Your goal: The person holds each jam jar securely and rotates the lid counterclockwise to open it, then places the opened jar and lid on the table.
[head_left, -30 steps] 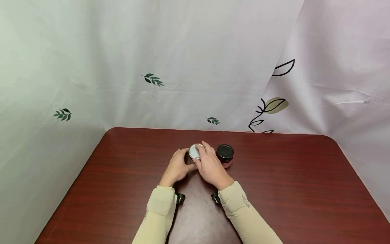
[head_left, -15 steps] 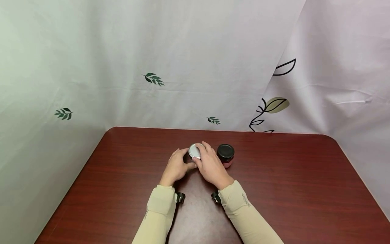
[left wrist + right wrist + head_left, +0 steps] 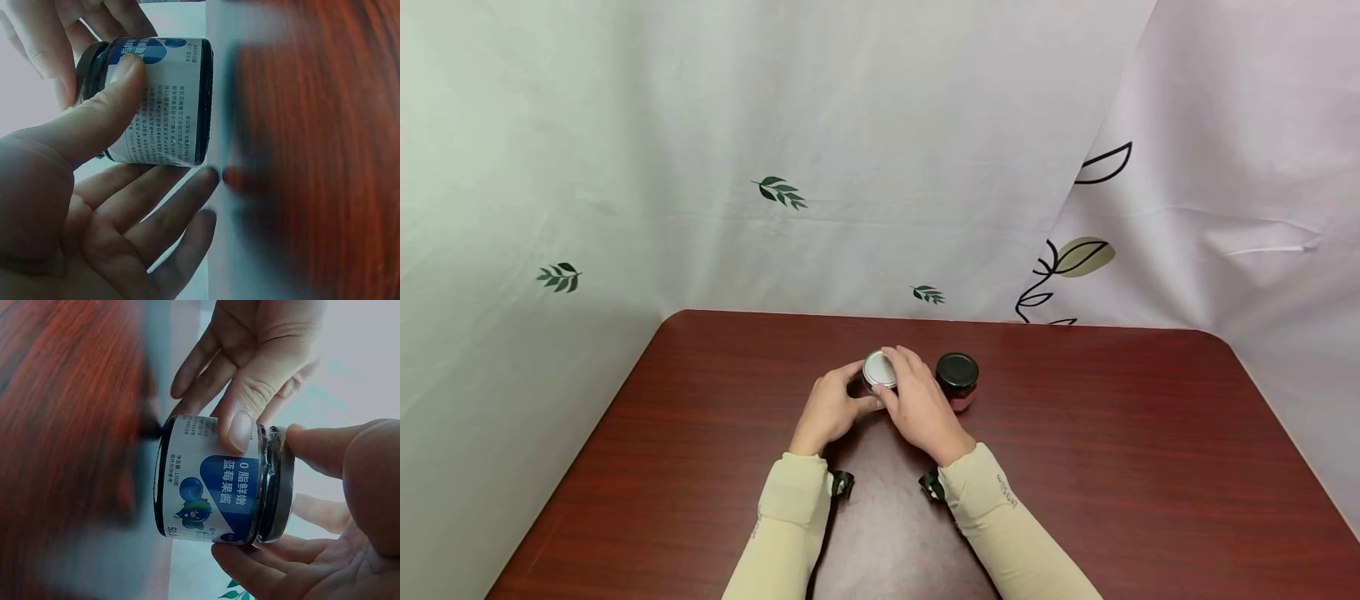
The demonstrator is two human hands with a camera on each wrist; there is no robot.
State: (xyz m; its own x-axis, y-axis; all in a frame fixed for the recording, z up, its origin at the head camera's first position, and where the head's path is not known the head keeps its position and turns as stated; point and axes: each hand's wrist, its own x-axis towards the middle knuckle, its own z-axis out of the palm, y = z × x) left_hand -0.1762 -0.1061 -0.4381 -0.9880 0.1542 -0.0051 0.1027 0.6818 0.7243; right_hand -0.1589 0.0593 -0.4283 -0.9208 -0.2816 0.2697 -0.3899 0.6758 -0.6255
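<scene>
Blueberry jam jar stands near the middle of the red-brown wooden table, held between both hands. Nearest the camera in the head view come two cream sleeves, each ending at a dark strap at the wrist. Beyond them, the left hand wraps the jar's body from the left, its fingers curled round the glass. The right hand comes in from the right, with fingers and thumb closed round the silver-white lid.

Just right of that hand stands a second jar, smaller, with a black lid and red contents, untouched and close to the right hand's knuckles. That makes two jars, two lids and two hands. Behind the table hang two pale curtains, the left one printed with small green sprigs, the right one with an outlined leaf.

The wrist views add what the head view hides. From the left wrist, the left thumb presses flat on the jar's white label, over small printed text, while the other fingers cup the jar from behind. From the right wrist, the label's front shows a blue panel with Chinese characters and a picture of blueberries, and the lid's dark rim sits pinched between the right thumb and the fingers below it. The second jar appears in neither wrist view.
</scene>
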